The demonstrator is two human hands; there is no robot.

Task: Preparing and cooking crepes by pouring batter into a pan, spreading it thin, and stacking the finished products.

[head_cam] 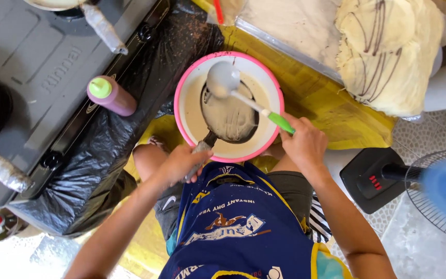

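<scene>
Batter [194, 116], pale and creamy, is seen filling a pink-rimmed bowl [184, 82] that is set on a yellow surface [326, 103] in front of a seated person. A small dark pan [229, 116] is held tilted over the bowl, its inside coated with a thin grey film of batter. The pan's wrapped handle [201, 150] is gripped by the left hand [181, 163], whose fingers are closed tightly around it at the bowl's near rim. A white ladle [223, 78] with a green grip [281, 123] is held by the right hand [305, 144], fingers curled shut around the grip's end, and its cup is poised above the pan's far edge. A blue and yellow apron [238, 222] is worn by the person, directly below the bowl. To the left, a purple squeeze bottle [112, 95] with a green cap is stood on black plastic sheeting [94, 160], which is draped beside a grey gas stove [32, 67]. Two more wrapped pan handles [104, 28] [6, 170] are seen jutting over the stove. At upper right, a stack of thin pale crepes [388, 51] streaked with dark sauce is laid on a sheet. An electric fan [434, 191] on a black base is stood on the tiled floor at right.
</scene>
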